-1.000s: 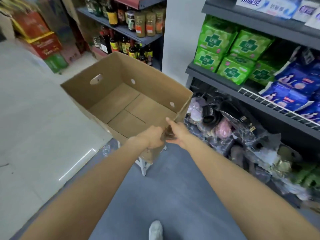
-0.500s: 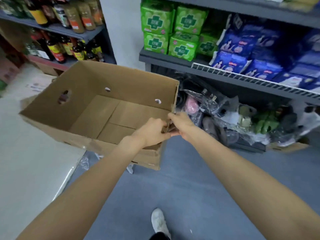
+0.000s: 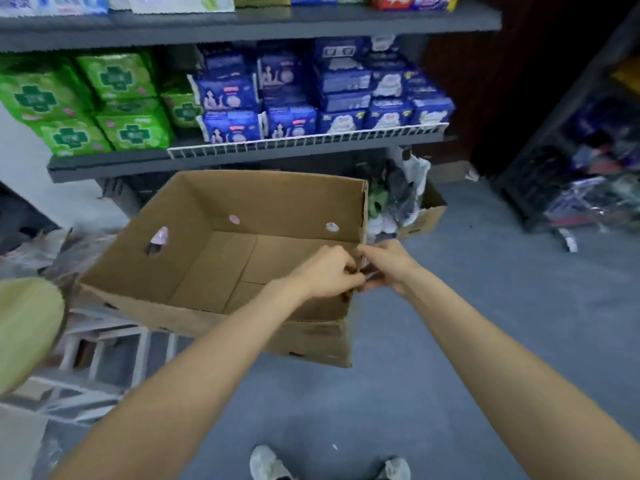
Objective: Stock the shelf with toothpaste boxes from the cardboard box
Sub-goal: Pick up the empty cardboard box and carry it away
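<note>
An open brown cardboard box hangs in front of me, tilted, its inside bare with no toothpaste boxes showing. My left hand grips the box's near right corner from the inner side. My right hand grips the same corner from the outer side, the two hands almost touching. Behind the box stands a grey shelf unit; the top shelf carries boxed goods whose kind I cannot make out through the blur.
Green packs and blue packs fill the middle shelf behind a white wire rail. Bagged goods and a small carton lie below. A white stool frame stands at left. Another dark rack stands right. Grey floor.
The box has swung to the right with my hands and now sits in front of the green and blue packs. The bottle shelves at left have left the view.
</note>
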The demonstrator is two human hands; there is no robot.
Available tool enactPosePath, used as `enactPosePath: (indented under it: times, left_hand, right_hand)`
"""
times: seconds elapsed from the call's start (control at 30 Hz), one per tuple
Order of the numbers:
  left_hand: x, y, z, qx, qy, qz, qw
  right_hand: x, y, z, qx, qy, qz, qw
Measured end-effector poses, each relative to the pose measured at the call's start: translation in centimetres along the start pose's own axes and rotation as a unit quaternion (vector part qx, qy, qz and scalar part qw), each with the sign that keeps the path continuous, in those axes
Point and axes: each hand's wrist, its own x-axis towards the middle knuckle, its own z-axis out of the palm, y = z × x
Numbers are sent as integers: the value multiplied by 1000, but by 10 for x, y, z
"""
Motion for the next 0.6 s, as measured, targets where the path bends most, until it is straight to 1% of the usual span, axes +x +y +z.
enactPosePath:
  times: [0.1,0.2,0.33,0.43,0.53,0.6]
  left_hand:
    - [42,69,41,-16,-21,28,999]
    - [87,141,85,4,-41,61,997]
    - [144,232,131,52,-119,104,986]
    - [185,283,162,73,-155,136,976]
    - [226,322,196,99,-155,153,971]
    - [254,339,217,87,-140,149,975]
  right_hand:
    - [-8,26,-87,30,50,7,998]
    - [-13,52,-175,40,98,17,994]
    - [-19,74,-282,47,163,57,984]
    - [-15,90,-347,65,210,76,973]
    - [-1,106,-403,82,259,96,957]
    - [11,110,-437,100,289,119,945]
